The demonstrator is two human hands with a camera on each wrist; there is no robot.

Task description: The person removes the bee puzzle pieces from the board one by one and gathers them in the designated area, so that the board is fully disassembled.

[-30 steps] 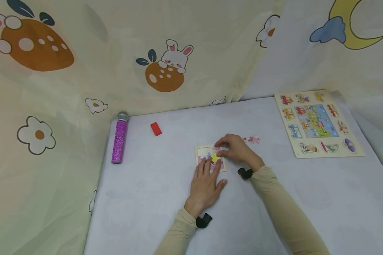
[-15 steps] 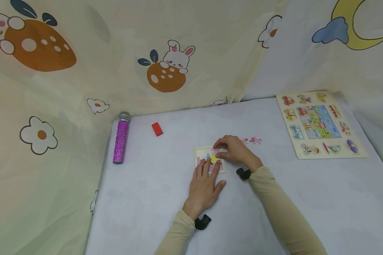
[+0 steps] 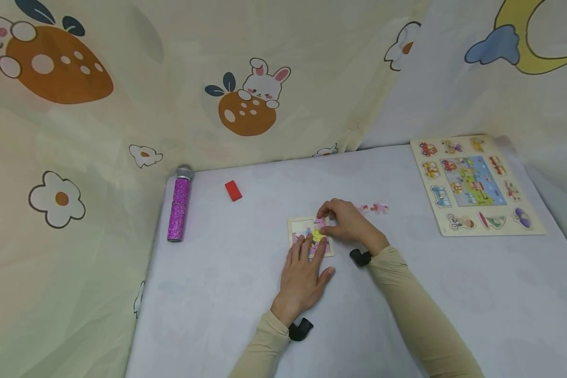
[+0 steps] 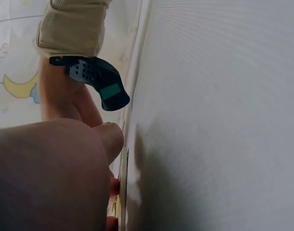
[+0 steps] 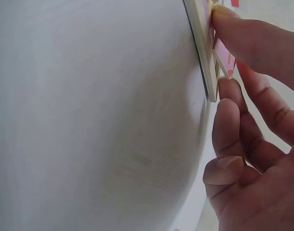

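Note:
A small square jigsaw puzzle in a pale wooden tray (image 3: 290,227) lies on the white table, with a pink, yellow and purple picture. My left hand (image 3: 301,283) rests on its lower part with fingers spread and straight, hiding some of the picture. At the tray's upper right corner, my right hand (image 3: 348,221) pinches a pink puzzle piece (image 5: 225,58) between thumb and fingers. In the right wrist view that piece stands tilted out of the tray. The left wrist view shows mostly the left thumb (image 4: 111,139) and the tray's edge.
Loose pink puzzle pieces (image 3: 378,209) lie just beyond the right hand. A larger wooden picture board (image 3: 432,202) is at the back right. Toward the back left are a red block (image 3: 233,191) and a glittery purple microphone (image 3: 178,210). A printed curtain (image 3: 179,115) borders the table.
The head view has shifted a little. My right fingers have moved slightly at the tray's corner, still on the pink piece. The left hand stays in place on the puzzle.

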